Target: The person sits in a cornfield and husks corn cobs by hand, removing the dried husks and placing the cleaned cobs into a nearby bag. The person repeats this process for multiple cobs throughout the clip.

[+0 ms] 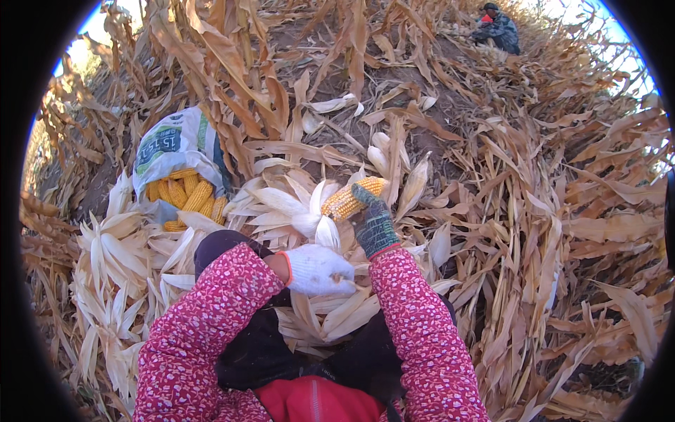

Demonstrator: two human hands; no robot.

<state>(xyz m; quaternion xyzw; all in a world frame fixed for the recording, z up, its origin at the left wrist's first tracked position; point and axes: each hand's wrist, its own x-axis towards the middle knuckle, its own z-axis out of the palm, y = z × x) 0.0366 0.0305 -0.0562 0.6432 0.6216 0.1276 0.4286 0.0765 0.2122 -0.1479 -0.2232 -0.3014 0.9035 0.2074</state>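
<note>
My right hand, in a dark green knitted glove with a red cuff, grips a bare yellow corn cob that points up and to the right. Pale husk leaves fan out just left of the cob's lower end. Lower and to the left, my left hand wears a white knitted glove with an orange cuff. Its fingers are curled over a bit of husk, though most of what they hold is hidden. Loose pale husks lie below it, between my legs.
At the left a white and green woven sack lies with its mouth towards me, husked yellow cobs inside and spilling out. Dry corn stalks stand ahead; leaf litter covers the right. Another person sits far off at upper right.
</note>
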